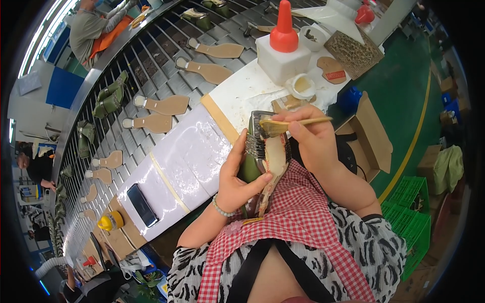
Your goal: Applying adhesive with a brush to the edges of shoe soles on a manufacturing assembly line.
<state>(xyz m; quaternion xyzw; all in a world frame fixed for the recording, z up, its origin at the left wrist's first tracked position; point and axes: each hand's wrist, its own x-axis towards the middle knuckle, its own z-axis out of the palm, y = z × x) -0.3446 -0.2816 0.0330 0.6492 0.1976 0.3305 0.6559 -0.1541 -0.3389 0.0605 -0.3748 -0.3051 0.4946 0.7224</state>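
My left hand (233, 191) is wrapped round a green shoe (249, 169), held in front of my apron with its underside turned up. A pale strip (276, 154) runs along that underside, and dark bristly material shows near the far end. Between the fingers of my right hand (316, 144) is a brush with a wooden handle (316, 120). Its head meets the far end of the underside; the bristles are hard to make out. Just beyond stand a small white open jar (301, 87) and a white squared bottle (279, 65) with a red cone cap.
Brown soles (166, 105) and green shoes (108, 101) lie on a metal slatted conveyor (146, 65). A phone (142, 204) and yellow container (110, 220) are at the left. An open cardboard box (371, 136) and green crates (404, 212) stand right. A person (91, 35) works across the conveyor.
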